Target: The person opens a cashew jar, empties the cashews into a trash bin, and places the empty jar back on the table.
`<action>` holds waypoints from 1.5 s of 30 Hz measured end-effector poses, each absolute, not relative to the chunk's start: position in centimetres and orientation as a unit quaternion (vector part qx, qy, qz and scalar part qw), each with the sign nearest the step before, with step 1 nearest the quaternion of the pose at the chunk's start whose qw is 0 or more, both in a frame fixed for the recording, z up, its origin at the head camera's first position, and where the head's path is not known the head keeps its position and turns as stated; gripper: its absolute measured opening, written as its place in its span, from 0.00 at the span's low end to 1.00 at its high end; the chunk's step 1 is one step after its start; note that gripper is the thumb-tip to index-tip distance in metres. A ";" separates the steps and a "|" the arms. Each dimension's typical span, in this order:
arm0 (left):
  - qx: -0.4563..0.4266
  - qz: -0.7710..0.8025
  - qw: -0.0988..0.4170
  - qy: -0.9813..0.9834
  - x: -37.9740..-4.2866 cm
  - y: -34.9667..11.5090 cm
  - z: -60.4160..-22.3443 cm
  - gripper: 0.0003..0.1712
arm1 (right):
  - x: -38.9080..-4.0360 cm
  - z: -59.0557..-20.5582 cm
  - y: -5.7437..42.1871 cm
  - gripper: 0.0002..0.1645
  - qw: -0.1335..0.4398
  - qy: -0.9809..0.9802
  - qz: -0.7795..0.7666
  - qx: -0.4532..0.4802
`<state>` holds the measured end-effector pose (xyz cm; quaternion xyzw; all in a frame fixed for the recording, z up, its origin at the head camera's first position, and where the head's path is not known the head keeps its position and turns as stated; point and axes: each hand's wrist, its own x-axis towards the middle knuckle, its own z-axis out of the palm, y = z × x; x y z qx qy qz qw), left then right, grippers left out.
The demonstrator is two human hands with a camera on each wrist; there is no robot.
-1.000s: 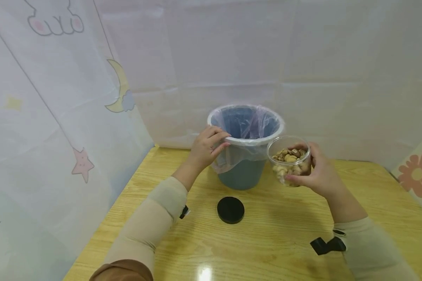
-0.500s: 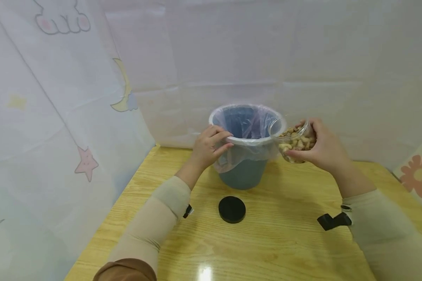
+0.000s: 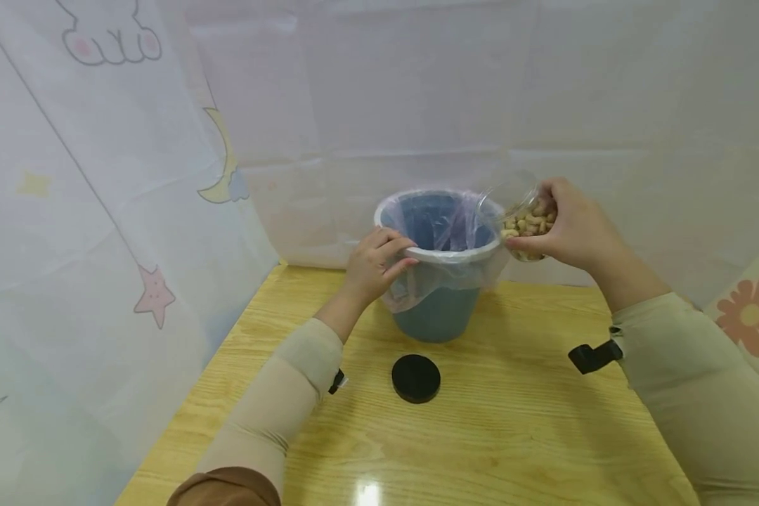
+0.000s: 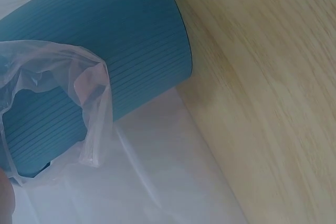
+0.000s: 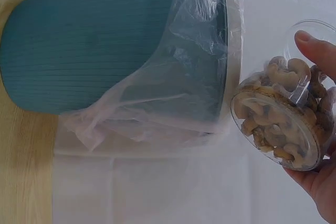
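Note:
A blue trash bin stands on the table, a thin clear plastic bag folded over its white rim. My left hand grips the rim at the near left, fingers on top and thumb lower on the outside. My right hand holds a clear plastic jar of cashews by its side. The jar is lidless and tilted, its mouth toward the bin's opening at the right of the rim. In the right wrist view the cashews still lie inside, seen through the jar's base.
A round black lid lies on the wooden table in front of the bin. Behind the bin hangs a pale sheet, and another with printed figures covers the left side.
My right hand has raised the jar and tipped it further over toward the bin's mouth. The left hand keeps its place on the rim.

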<state>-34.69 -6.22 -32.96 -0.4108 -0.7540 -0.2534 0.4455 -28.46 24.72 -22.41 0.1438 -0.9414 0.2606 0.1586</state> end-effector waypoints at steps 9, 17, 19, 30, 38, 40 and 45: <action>-0.411 -0.254 0.455 -0.748 -34.7 -6.4 -33.1 0.18 | -29.7 -21.1 23.9 0.60 0.145 -0.948 0.239 0.152; -0.407 -0.245 0.463 -0.748 -34.9 -5.9 -33.3 0.19 | -30.3 -19.8 24.1 0.63 0.146 -0.956 0.198 0.159; -0.406 -0.246 0.460 -0.751 -34.9 -5.9 -33.3 0.18 | -30.4 -19.5 24.1 0.64 0.141 -0.958 0.192 0.160; -0.401 -0.246 0.460 -0.754 -34.6 -5.8 -33.3 0.18 | -31.6 -18.1 23.9 0.64 0.141 -0.961 0.165 0.170; -0.405 -0.249 0.465 -0.747 -34.6 -5.7 -33.3 0.19 | -32.5 -17.9 23.4 0.68 0.113 -0.967 0.155 0.170; -0.407 -0.251 0.465 -0.745 -34.6 -5.7 -33.3 0.19 | -32.7 -17.9 23.2 0.70 0.113 -0.968 0.147 0.171; -0.408 -0.253 0.464 -0.745 -34.7 -5.7 -33.3 0.19 | -33.0 -17.8 23.0 0.69 0.125 -0.969 0.110 0.183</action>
